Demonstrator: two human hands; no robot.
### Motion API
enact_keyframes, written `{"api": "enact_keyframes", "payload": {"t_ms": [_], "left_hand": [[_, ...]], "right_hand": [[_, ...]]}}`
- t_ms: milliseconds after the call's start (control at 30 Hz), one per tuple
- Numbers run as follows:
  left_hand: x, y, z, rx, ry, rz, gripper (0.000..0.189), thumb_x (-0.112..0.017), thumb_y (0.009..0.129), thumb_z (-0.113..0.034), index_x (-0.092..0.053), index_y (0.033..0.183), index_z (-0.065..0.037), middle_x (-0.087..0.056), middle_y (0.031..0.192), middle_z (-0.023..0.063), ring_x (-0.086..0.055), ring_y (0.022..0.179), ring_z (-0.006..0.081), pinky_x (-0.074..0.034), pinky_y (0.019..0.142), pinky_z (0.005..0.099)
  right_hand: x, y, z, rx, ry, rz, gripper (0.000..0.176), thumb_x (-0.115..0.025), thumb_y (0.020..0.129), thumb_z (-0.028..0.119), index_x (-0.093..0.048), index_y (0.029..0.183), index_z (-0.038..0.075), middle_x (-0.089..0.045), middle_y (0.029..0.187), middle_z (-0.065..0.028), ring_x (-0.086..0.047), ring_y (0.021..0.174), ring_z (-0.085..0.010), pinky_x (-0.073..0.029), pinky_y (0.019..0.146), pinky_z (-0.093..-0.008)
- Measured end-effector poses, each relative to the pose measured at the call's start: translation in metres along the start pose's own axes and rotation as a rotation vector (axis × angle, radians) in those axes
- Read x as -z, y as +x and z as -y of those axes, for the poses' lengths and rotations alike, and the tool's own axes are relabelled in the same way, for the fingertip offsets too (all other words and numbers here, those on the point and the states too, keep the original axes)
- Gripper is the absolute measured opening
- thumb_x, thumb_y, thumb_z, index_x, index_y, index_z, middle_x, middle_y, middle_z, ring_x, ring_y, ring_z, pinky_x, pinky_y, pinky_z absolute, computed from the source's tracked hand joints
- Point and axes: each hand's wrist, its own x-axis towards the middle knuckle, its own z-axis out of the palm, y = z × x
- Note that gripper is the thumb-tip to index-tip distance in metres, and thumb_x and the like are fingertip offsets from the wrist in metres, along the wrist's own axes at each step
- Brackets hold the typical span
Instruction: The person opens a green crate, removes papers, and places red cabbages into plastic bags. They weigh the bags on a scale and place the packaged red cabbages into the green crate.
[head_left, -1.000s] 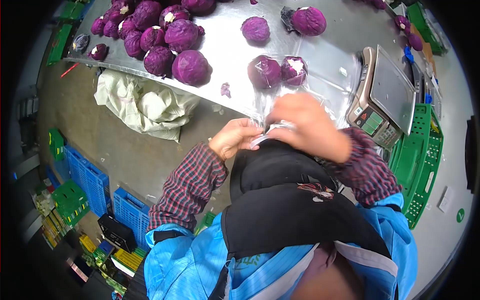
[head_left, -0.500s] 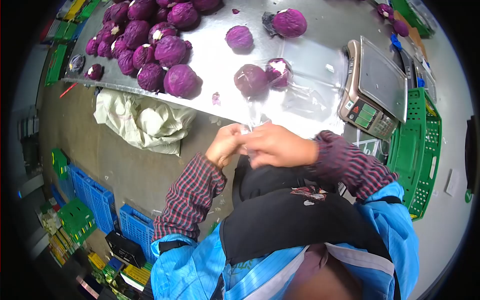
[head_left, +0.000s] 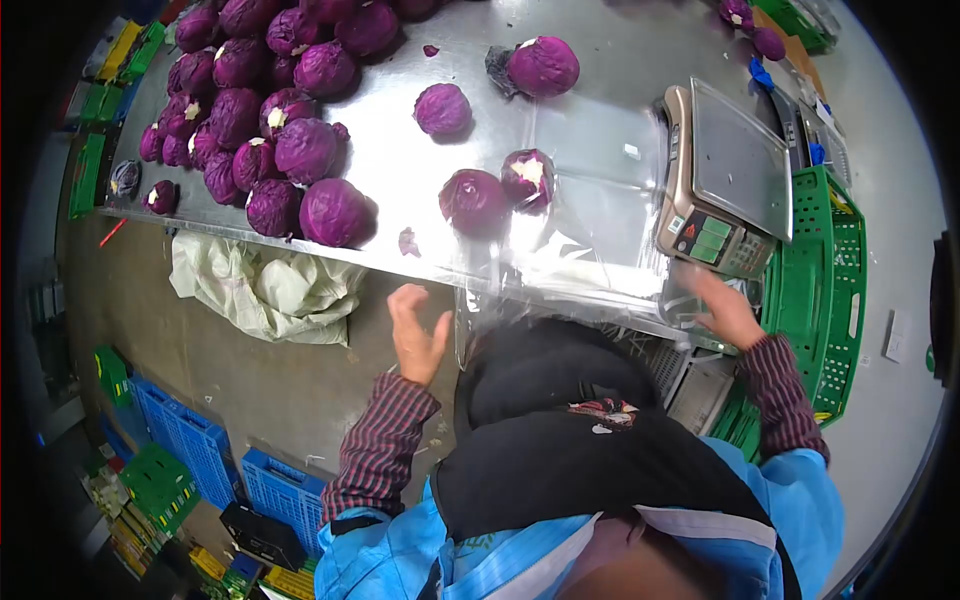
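My left hand (head_left: 418, 335) is in the air just off the table's front edge, fingers and thumb apart, with nothing in it. Below the kitchen-type scale (head_left: 735, 165), my right hand (head_left: 725, 308) reaches out at the table edge; its fingers are stretched and slightly blurred. Between the hands, clear plastic film (head_left: 590, 235) lies on the metal table and hangs over its edge. A red cabbage (head_left: 473, 203) rests at the film's left part, apparently under or in it. Touching or close beside it sits another red cabbage (head_left: 528, 180) with a pale cut stem.
A heap of red cabbages (head_left: 305, 150) covers the left of the metal table (head_left: 400, 165). Farther back lie two single cabbages (head_left: 443, 109) (head_left: 543, 67). A green crate (head_left: 815, 300) stands at the right. Below the table are a white sack (head_left: 265, 285) and blue crates (head_left: 185, 415).
My hands were together, pinching the clear plastic at the table edge. They have parted: the left moved left and opened, the right moved right toward the scale. The plastic now hangs loose.
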Motion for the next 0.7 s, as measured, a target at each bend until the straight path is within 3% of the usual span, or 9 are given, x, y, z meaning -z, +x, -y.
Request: {"api": "enact_keyframes", "payload": {"t_ms": [67,200,267,300,367,467,533,600,700], "left_hand": [[-0.017,0.012,-0.009,-0.143,-0.026,-0.051,0.047,-0.074,0.067,0.006,-0.052,0.107,-0.004,-0.051,0.112,0.0142,-0.055,0.1,0.0346,-0.046,0.087,0.0401],[-0.035,0.044,-0.009,-0.355,0.074,-0.026,0.031,-0.072,0.07,0.005,-0.056,0.095,-0.004,-0.057,0.107,0.0127,-0.057,0.098,0.0279,-0.047,0.082,0.0349],[-0.038,0.051,-0.005,-0.103,-0.248,-0.039,0.01,-0.065,0.081,0.001,-0.058,0.088,-0.002,-0.065,0.092,0.011,-0.063,0.086,0.0242,-0.049,0.078,0.0331],[-0.032,0.052,-0.005,0.363,-0.363,0.061,0.008,-0.064,0.086,-0.005,-0.059,0.087,0.001,-0.069,0.087,0.0114,-0.065,0.081,0.0202,-0.049,0.082,0.0345],[-0.03,0.072,0.0,0.532,-0.493,0.094,0.009,-0.063,0.088,-0.005,-0.058,0.088,0.003,-0.067,0.082,0.0105,-0.064,0.078,0.0187,-0.05,0.078,0.033],[-0.034,0.098,0.0,0.878,-0.961,0.056,0.013,-0.06,0.09,-0.008,-0.057,0.09,0.004,-0.063,0.077,0.0093,-0.06,0.072,0.0179,-0.047,0.066,0.0293],[-0.027,0.114,-0.038,0.187,-0.117,-0.506,0.018,-0.064,0.087,-0.01,-0.056,0.095,0.004,-0.061,0.087,0.0106,-0.06,0.078,0.0203,-0.047,0.07,0.031],[-0.018,0.121,-0.045,-0.402,-0.074,0.08,0.062,-0.078,0.072,-0.012,-0.047,0.125,-0.003,-0.045,0.13,0.018,-0.051,0.111,0.0323,-0.041,0.093,0.0457],[-0.038,0.151,-0.052,-0.253,0.306,0.46,0.092,-0.087,0.056,-0.021,-0.043,0.137,-0.02,-0.038,0.141,0.0106,-0.035,0.125,0.0419,-0.035,0.099,0.0588]], "right_hand": [[0.009,0.078,0.047,0.01,0.14,-0.344,0.087,-0.077,0.064,0.007,-0.038,0.142,0.014,-0.034,0.148,-0.0157,-0.039,0.132,-0.0332,-0.037,0.107,-0.0391],[0.012,0.175,0.089,0.589,0.048,-0.361,0.054,-0.07,0.076,0.01,-0.053,0.128,0.008,-0.046,0.137,-0.0159,-0.045,0.128,-0.0296,-0.039,0.103,-0.039],[0.009,0.191,0.087,0.766,0.103,-0.309,0.04,-0.067,0.082,0.012,-0.059,0.121,0.004,-0.056,0.128,-0.016,-0.051,0.123,-0.0275,-0.042,0.1,-0.0384],[0.0,0.195,0.077,0.51,0.54,-0.175,0.027,-0.061,0.088,0.015,-0.062,0.112,0.001,-0.062,0.114,-0.0147,-0.057,0.113,-0.0253,-0.045,0.095,-0.0366],[-0.019,0.205,0.078,0.042,1.205,-0.1,0.044,-0.043,0.1,0.038,-0.064,0.096,-0.001,-0.068,0.079,-0.0093,-0.067,0.077,-0.0176,-0.053,0.077,-0.0353],[-0.032,0.221,0.074,-0.412,1.434,0.023,0.042,-0.046,0.099,0.039,-0.063,0.088,0.003,-0.068,0.076,-0.0095,-0.067,0.066,-0.0152,-0.055,0.061,-0.0288],[-0.025,0.225,0.08,-0.475,1.479,-0.002,0.046,-0.047,0.097,0.044,-0.064,0.085,0.004,-0.065,0.07,-0.0083,-0.064,0.062,-0.0168,-0.054,0.058,-0.0283],[-0.023,0.223,0.078,-0.517,1.53,0.068,0.044,-0.047,0.098,0.042,-0.063,0.087,0.002,-0.066,0.071,-0.0091,-0.065,0.062,-0.0176,-0.054,0.058,-0.029],[-0.021,0.227,0.074,-0.599,1.391,0.008,0.037,-0.058,0.092,0.037,-0.058,0.107,0.003,-0.066,0.088,-0.0123,-0.065,0.08,-0.0198,-0.055,0.064,-0.0331]]}}
